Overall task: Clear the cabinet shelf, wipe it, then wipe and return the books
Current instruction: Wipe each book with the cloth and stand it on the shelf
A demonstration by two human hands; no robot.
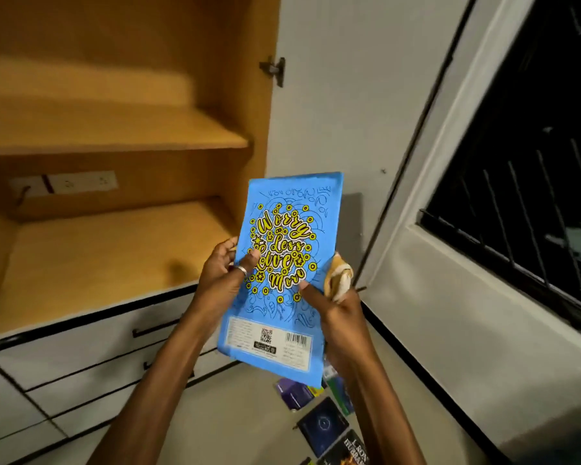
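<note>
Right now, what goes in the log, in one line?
left hand: holds blue paperback book | right hand: book plus yellow-white cloth | wooden cabinet shelf: bare

A bare wooden cabinet shelf point(114, 253) sits left of the fingers point(228, 253). Below and right of them, the pale floor point(242, 421) carries several books point(322, 424), lying flat, close together.
</note>
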